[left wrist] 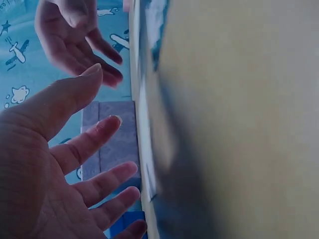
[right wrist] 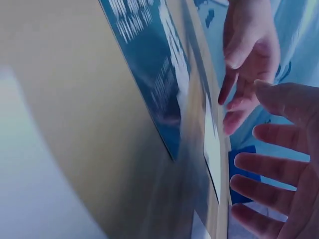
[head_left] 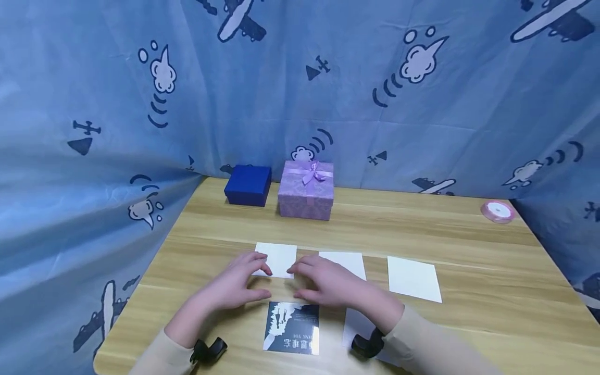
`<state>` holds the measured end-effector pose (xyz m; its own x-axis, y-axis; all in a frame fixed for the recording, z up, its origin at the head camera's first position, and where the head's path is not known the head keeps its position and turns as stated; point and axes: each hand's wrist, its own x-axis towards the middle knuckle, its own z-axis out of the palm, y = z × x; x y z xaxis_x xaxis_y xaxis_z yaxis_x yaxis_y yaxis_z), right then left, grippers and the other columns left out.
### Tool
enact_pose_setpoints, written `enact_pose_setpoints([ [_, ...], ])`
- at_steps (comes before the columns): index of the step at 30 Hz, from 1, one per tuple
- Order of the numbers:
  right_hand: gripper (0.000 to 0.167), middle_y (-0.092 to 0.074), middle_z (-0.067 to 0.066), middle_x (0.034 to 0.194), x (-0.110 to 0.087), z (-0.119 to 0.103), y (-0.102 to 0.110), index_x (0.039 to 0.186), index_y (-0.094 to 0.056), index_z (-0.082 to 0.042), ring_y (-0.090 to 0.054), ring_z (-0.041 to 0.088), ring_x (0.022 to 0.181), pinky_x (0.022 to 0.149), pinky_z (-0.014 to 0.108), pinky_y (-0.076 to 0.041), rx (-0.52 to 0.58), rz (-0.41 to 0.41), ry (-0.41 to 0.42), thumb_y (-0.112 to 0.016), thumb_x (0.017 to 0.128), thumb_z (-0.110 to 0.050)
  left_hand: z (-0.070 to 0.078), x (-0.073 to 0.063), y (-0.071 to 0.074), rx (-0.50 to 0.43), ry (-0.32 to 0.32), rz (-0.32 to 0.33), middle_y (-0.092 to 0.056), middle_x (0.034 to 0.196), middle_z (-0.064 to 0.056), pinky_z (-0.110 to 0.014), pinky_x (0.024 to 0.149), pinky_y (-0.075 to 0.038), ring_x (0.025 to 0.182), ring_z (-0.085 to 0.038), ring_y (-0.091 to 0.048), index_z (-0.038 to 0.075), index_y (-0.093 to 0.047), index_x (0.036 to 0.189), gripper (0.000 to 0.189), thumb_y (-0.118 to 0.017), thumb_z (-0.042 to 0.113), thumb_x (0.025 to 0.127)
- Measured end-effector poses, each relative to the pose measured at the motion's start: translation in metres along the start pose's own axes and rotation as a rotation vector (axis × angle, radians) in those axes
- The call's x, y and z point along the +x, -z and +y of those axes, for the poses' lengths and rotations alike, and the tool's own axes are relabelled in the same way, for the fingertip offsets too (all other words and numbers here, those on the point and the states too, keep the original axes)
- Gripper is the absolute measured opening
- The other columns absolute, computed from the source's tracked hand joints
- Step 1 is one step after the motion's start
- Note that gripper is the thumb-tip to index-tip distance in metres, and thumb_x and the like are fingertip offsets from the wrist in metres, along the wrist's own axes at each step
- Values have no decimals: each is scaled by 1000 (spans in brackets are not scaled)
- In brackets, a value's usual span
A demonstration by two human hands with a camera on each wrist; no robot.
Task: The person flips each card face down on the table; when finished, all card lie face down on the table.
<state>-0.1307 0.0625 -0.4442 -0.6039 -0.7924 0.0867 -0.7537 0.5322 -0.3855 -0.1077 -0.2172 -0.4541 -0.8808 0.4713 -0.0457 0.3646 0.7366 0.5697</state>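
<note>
A dark square card [head_left: 291, 328] with a white picture, Chinese characters and "THANK YOU" lies on the table between the forearms, its print upside down. Just beyond it, my left hand [head_left: 240, 284] hovers with spread, loosely bent fingers and holds nothing. Facing it from the right, my right hand [head_left: 330, 281] is likewise empty, a gap separating the two. Behind the fingers lies a white square card [head_left: 281, 258], partly covered by the left hand. A second white card [head_left: 347, 260] is partly behind the right hand. In the right wrist view the dark card [right wrist: 154, 74] lies flat below the hand.
Another white card [head_left: 413, 279] lies to the right, and one more [head_left: 353, 325] is partly under the right forearm. At the back stand a blue box [head_left: 248, 185] and a purple gift box [head_left: 305, 195] with a bow. A pink ribbon roll [head_left: 498, 211] sits far right.
</note>
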Motion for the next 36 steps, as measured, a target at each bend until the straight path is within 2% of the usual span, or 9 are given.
enact_pose_setpoints([
  [2,48,-65,-1,132,-6,-6,-4,136,-63,-16,-62,18,122,103,40,-52,-9,-5,-2,-74,95,-39,0,-9,-5,-2,9,10,-47,156,-13,-66,118,-27,148,-41,-36,24,-65,118,41,-84,39,85],
  [6,59,-58,5,145,-14,-16,-16,141,-60,-16,-55,24,134,108,45,-49,-39,-30,-15,-72,94,-49,2,-24,-13,9,19,17,-40,161,-16,-71,119,-19,151,-44,-28,24,-61,127,58,-87,44,79],
  [9,70,-48,11,155,-19,-21,-27,145,-56,-16,-45,31,144,112,53,-44,-94,-58,-10,-69,92,-59,5,-30,-19,39,14,-16,-30,165,-21,-76,118,-11,154,-49,-17,23,-57,136,77,-89,53,73],
  [12,82,-40,13,161,-24,-24,-34,150,-51,-16,-33,36,151,116,61,-36,-155,-78,-18,-68,88,-68,8,-31,-23,62,7,-53,-24,166,-25,-78,116,-7,155,-52,-11,22,-54,138,88,-89,61,67],
  [16,98,-34,13,166,-32,-26,-37,155,-45,-16,-22,39,156,119,68,-24,-188,-77,-52,-70,81,-75,10,-30,-26,55,14,-79,-20,167,-26,-78,117,-5,155,-53,-9,22,-54,133,89,-91,63,62],
  [19,106,-30,14,167,-37,-26,-38,157,-42,-16,-19,39,157,119,69,-21,-190,-94,-74,-68,78,-80,11,-29,-27,51,25,-92,-18,168,-27,-77,117,-4,155,-52,-8,23,-53,130,89,-92,63,61],
  [23,110,-27,14,169,-41,-25,-38,159,-39,-16,-17,39,158,120,69,-20,-185,-137,-96,-62,78,-86,10,-28,-29,56,27,-98,-17,168,-27,-77,118,-3,156,-52,-7,24,-52,129,90,-91,65,59],
  [28,112,-26,12,170,-43,-25,-36,159,-38,-16,-16,37,158,120,69,-19,-160,-150,-117,-57,77,-89,12,-29,-30,54,27,-101,-15,169,-27,-76,118,-1,156,-51,-5,24,-51,130,93,-91,68,58],
  [36,114,-27,17,168,-46,-27,-30,158,-41,-15,-21,43,156,117,71,-22,-170,-175,-87,-64,73,-88,13,-29,-30,75,36,-115,-8,171,-25,-75,118,0,157,-51,-1,26,-51,125,90,-93,64,56],
])
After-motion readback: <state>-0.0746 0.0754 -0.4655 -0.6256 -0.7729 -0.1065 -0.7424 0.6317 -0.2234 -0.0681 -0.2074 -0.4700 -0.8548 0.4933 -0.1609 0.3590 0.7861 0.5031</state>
